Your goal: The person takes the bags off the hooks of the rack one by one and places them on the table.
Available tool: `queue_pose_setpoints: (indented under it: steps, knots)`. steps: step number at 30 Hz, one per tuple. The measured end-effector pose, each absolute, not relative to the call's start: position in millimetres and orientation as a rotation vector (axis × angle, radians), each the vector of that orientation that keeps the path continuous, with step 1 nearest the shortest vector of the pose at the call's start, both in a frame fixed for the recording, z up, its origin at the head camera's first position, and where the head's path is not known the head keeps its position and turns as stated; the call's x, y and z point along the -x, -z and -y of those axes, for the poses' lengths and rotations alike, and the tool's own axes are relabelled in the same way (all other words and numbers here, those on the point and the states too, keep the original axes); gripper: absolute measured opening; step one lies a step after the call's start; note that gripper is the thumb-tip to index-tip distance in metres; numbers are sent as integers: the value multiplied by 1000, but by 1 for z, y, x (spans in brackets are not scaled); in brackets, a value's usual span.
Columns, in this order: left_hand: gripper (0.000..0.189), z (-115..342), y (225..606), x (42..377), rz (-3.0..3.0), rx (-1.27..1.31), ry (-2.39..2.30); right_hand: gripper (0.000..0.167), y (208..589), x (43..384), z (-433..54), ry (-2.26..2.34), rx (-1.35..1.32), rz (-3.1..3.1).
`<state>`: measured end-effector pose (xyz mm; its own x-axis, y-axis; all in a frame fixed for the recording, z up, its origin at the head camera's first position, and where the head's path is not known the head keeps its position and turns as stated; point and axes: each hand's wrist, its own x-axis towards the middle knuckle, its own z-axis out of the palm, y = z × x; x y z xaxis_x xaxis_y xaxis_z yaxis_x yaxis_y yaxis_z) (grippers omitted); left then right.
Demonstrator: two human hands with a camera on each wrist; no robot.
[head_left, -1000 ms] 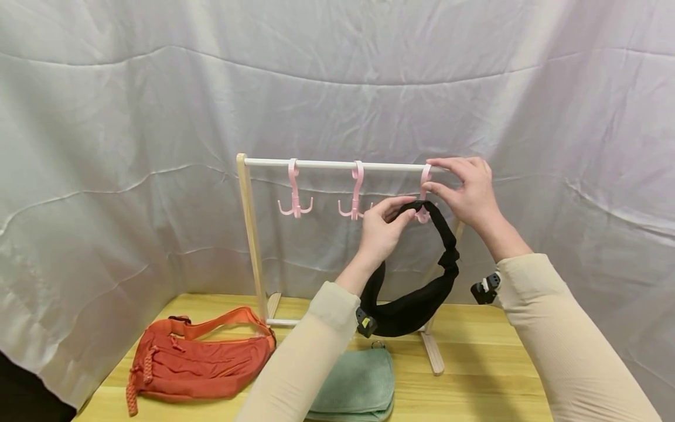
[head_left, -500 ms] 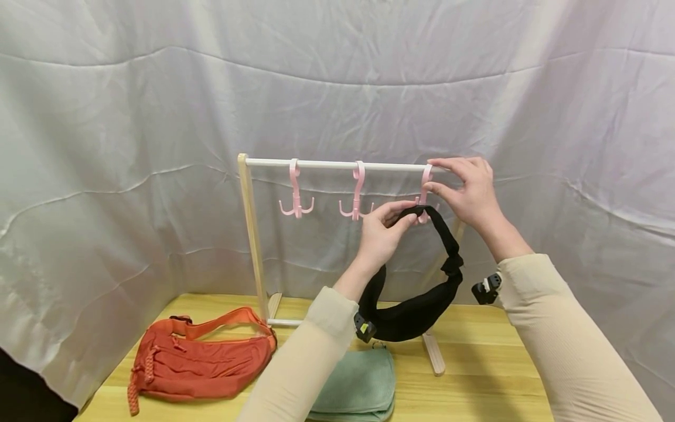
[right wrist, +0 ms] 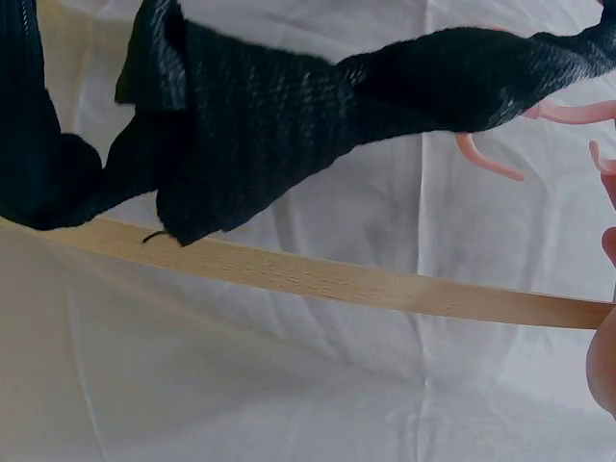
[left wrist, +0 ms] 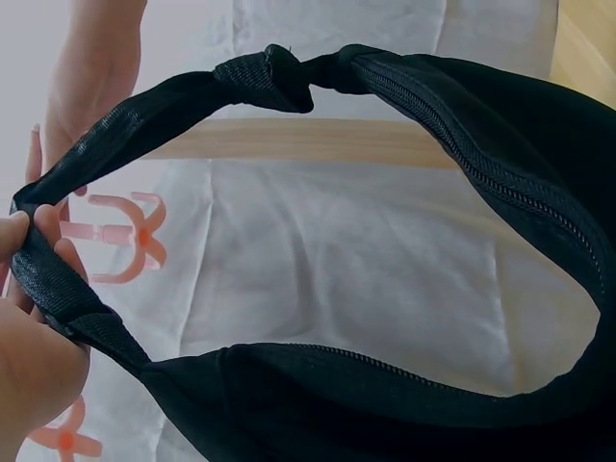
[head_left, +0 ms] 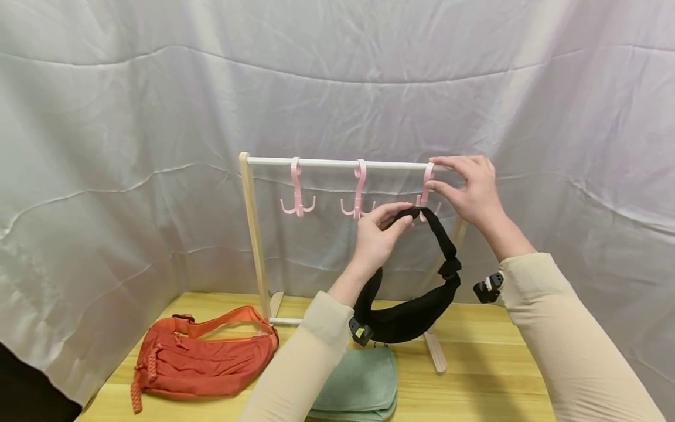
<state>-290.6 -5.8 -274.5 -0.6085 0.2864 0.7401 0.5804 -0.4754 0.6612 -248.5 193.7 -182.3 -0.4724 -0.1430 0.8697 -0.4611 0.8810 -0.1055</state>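
Note:
In the head view a black waist bag point(head_left: 408, 321) with a zipper point(left wrist: 491, 178) hangs from my left hand point(head_left: 375, 239), which pinches the top of its strap point(head_left: 442, 234). The strap has a bunched part point(left wrist: 268, 81) on the right side. Its top lies close to the prongs of the rightmost pink hook point(head_left: 426, 179); whether it touches them, I cannot tell. My right hand point(head_left: 473, 190) holds that hook's upper part at the bar, thumb on its neck and index finger by the rail. In the right wrist view, only the edge of the hand point(right wrist: 604, 356) shows.
The rack's white bar point(head_left: 327, 163) carries two more pink hooks, one in the middle point(head_left: 360, 187) and one at left point(head_left: 297, 187). An orange-red waist bag point(head_left: 211, 363) and a green pouch point(head_left: 361, 381) lie on the wooden table point(head_left: 464, 363). Grey cloth point(head_left: 337, 70) hangs behind.
My left hand has lowered a little and shifted slightly left, bringing the black waist bag's strap down near the hook's prongs. My right hand has stayed at the hook.

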Motion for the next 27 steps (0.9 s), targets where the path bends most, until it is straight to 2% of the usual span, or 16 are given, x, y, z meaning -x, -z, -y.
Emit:
queue_pose_setpoints:
  steps: [27]
  knots:
    - [26,42,268,272,1383,1295,2191,51,186,253,-198,-331,-470,2022]
